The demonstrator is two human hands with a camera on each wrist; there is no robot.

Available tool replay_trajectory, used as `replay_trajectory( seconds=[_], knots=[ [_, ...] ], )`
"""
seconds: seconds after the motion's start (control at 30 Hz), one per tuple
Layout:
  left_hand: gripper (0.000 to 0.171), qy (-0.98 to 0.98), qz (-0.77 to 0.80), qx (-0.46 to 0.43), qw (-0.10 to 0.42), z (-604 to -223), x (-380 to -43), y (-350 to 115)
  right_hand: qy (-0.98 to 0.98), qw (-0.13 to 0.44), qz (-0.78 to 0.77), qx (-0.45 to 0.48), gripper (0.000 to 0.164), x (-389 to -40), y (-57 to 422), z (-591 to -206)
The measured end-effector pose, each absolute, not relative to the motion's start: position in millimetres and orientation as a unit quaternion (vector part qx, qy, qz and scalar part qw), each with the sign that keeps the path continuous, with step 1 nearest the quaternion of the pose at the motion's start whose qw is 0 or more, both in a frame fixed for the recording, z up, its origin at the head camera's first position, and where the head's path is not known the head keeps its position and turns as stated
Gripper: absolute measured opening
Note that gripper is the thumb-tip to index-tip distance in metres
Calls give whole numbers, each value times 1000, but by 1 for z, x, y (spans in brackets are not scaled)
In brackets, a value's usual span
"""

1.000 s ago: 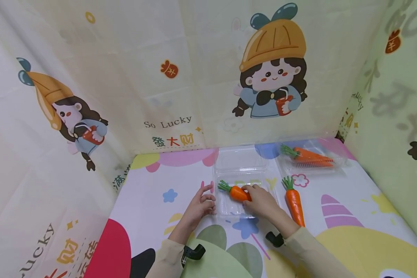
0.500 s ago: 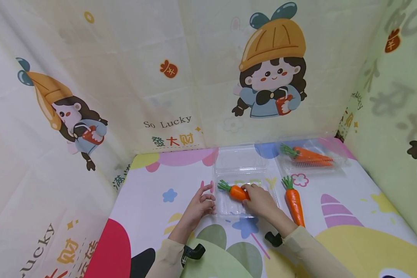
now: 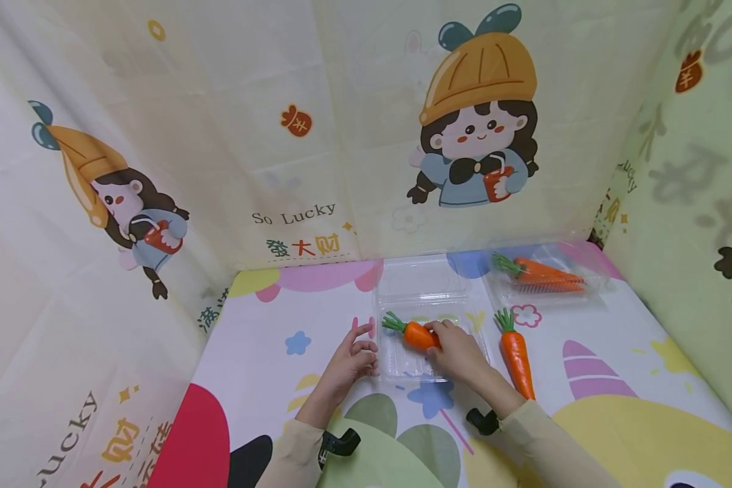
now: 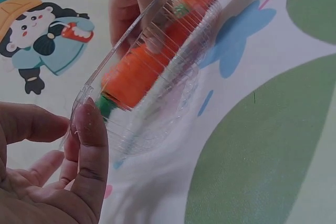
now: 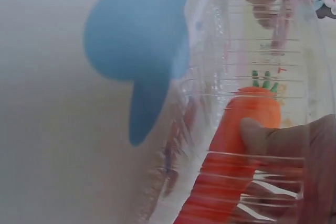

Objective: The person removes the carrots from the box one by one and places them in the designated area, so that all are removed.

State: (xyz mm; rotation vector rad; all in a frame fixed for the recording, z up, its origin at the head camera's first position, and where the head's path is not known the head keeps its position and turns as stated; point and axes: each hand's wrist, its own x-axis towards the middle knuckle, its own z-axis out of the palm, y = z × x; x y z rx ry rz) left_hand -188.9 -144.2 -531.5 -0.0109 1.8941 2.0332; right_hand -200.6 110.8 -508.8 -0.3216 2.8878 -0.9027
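An orange carrot [image 3: 417, 336] with a green top lies slantwise in the base of an open clear plastic box [image 3: 396, 369]. My right hand [image 3: 461, 354] grips the carrot near its narrower end, which is hidden behind the fingers in the head view. Through the ribbed box wall in the right wrist view, the right thumb [image 5: 254, 135] presses on the carrot's orange side. At the box's left edge, my left hand [image 3: 352, 359] pinches the rim between thumb and finger, seen closely in the left wrist view.
The box's clear lid [image 3: 422, 276] lies folded back behind its base. Another carrot [image 3: 517, 359] lies on the table right of the box. Farther back on the right, a second clear box [image 3: 501, 298] contains carrots [image 3: 545, 274]. Printed curtains surround the table.
The carrot in my right hand has shifted very slightly, its green top edging up. My left hand stays at the box's rim.
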Motion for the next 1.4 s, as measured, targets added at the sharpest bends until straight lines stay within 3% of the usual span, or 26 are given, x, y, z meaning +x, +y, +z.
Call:
replay_trajectory(
  seconds=[0.47,0.87,1.23,1.4],
  knots=[
    [66,672,719,-6,178,-532,-188,-145,933,21,-338,-121,45,-203,115,-497],
    [67,669,721,1,179,-532,-188,-146,892,18,-445,-72,50,-211,117,-481],
    [66,667,724,4,176,-535,-189,-146,861,58,-505,-4,55,-216,127,-477],
    [66,667,724,4,175,-535,-189,-146,813,112,-572,12,58,-217,130,-475]
  ],
)
